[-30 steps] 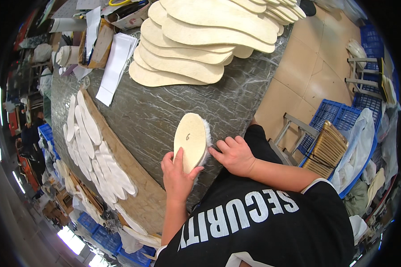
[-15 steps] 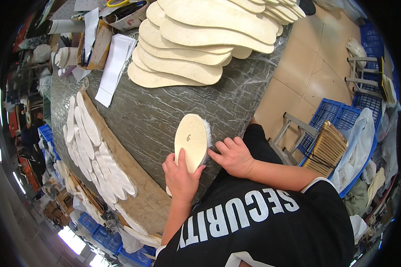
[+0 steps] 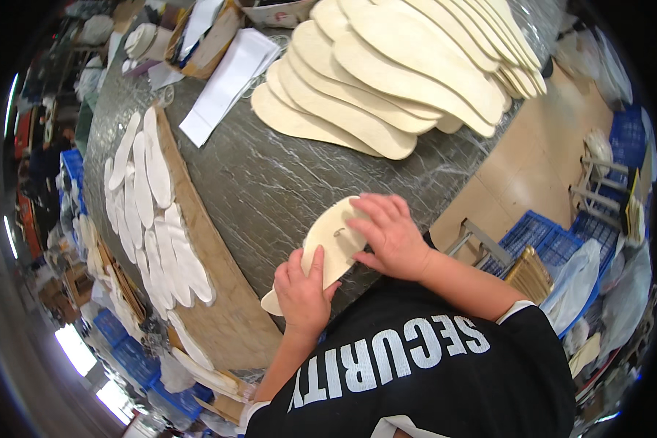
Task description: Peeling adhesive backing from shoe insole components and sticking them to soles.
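A cream felt insole (image 3: 325, 237) with a small handwritten mark on its upper face is held slantwise over the near part of the table. My left hand (image 3: 303, 298) is closed around its middle, thumb lying on top and fingers on the left side. Below that hand the insole's narrower end sticks out to the left. Over the upper right part is my right hand (image 3: 394, 237), fingers curved and apart, their tips on or just above the felt. The underside cannot be seen now.
Large cream insoles (image 3: 372, 87) lie in overlapping stacks at the far side. White insoles (image 3: 153, 182) rest on a brown board (image 3: 219, 292) to the left. White paper strips (image 3: 226, 87) and a cardboard box (image 3: 213, 51) stand beyond. Blue crates (image 3: 540, 237) are beside the table's right edge (image 3: 463, 186).
My right hand has moved from beside the insole's fluffy edge onto its upper face. The insole has tilted to the right, hiding the white fluff. The whole view has shifted.
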Tool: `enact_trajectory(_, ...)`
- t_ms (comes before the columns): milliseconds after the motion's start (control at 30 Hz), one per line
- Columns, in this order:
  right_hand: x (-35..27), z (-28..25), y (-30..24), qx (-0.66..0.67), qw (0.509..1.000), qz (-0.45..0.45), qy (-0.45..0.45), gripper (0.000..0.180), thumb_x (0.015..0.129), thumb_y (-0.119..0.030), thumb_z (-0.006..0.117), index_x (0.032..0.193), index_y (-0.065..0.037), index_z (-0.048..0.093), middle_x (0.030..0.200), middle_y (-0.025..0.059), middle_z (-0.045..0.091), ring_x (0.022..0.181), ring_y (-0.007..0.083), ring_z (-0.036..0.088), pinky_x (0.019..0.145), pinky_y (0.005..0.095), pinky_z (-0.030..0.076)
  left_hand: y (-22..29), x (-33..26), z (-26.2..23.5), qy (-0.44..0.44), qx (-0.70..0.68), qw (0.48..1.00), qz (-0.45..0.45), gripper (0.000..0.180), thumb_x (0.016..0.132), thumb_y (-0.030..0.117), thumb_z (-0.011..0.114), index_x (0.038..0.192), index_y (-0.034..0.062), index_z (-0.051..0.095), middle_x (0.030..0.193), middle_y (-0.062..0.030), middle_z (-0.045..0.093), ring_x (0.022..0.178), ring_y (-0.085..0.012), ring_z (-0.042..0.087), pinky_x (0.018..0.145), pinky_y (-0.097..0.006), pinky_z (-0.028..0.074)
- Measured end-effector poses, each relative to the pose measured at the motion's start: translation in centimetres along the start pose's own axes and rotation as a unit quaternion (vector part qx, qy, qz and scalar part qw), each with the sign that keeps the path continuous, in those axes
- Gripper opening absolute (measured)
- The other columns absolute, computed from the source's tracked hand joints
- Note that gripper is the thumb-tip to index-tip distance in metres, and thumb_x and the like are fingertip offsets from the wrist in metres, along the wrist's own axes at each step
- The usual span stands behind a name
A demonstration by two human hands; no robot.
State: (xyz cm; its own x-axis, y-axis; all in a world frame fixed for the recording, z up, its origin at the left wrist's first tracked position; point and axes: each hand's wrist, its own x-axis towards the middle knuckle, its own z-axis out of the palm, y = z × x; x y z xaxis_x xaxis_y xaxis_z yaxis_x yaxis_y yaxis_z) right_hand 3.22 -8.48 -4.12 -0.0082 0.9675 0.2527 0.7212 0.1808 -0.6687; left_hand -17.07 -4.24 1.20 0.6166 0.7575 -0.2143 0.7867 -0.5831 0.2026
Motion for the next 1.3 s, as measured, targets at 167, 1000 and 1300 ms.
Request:
enact_trajectory(167, 3.8, -0.5, 3.6, 0.163, 0.971, 0.124, -0.127, 0.036, 0.081, -0.022, 0.066, 0.112, -0.006, 0.057, 0.112, 0.0140, 0.060, 0.103, 0.0323, 0.056, 0.088, 0.0422, 0.043, -0.3, -1.7, 1.3, 0.059, -0.001, 0.998, 0.024, 0.066, 0.057, 0.018, 0.082, 0.120, 0.0168, 0.063, 0.122, -0.0091, 0.048, 0.103, -0.0308, 0.042, 0.089, -0.041, 0.037)
enact_trajectory(1000, 11.6, 1.9, 5.2, 0.207, 0.848, 0.131, -0.471, 0.016, 0.079, -0.018, 0.066, 0.081, -0.003, 0.069, 0.075, 0.0170, 0.065, 0.070, 0.0327, 0.063, 0.066, 0.0399, 0.048, 0.1, 0.5, 1.7, 0.039, -0.052, 0.997, 0.045, 0.056, 0.066, 0.018, 0.070, 0.121, 0.0189, 0.063, 0.119, -0.0010, 0.052, 0.099, -0.0220, 0.049, 0.082, -0.038, 0.036)
enact_trajectory(1300, 9.7, -0.6, 6.6, 0.289, 0.851, 0.215, -0.384, 0.024, 0.082, -0.022, 0.065, 0.094, -0.001, 0.066, 0.081, 0.0161, 0.067, 0.076, 0.0324, 0.064, 0.070, 0.0388, 0.049, -0.2, 1.2, 1.7, 0.014, -0.079, 0.995, 0.052, 0.066, 0.060, 0.016, 0.075, 0.125, 0.0181, 0.060, 0.121, -0.0044, 0.051, 0.107, -0.0233, 0.051, 0.087, -0.039, 0.034)
